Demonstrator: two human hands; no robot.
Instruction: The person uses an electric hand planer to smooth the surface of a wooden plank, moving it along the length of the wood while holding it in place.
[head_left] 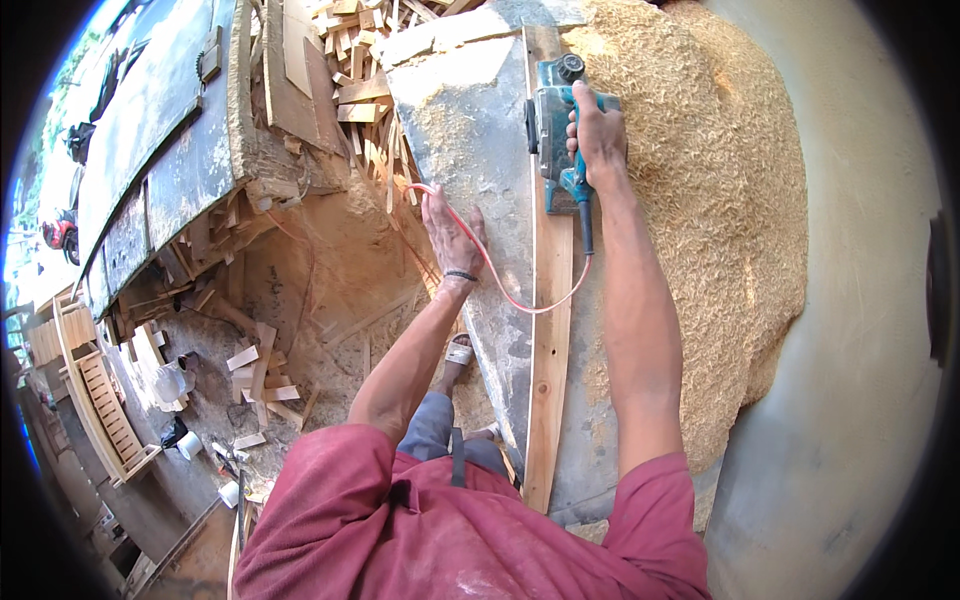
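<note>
My right hand (600, 135) is clenched on the planer (556, 130), sitting on the plank (550, 330) far along the tabletop (470, 150). My left hand (450, 235) presses flat on the tabletop, fingers spread, the red cord (500, 285) looping past its wrist. Shavings (710, 220) heap just right of the plank; offcuts (350, 90) crowd the left.

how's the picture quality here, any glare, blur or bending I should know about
Head view: strong fisheye, so the plank curves and the corners go black; daylight washes out the upper-left rim; right hand on the electric planer is sharp, as is the left hand.
</note>
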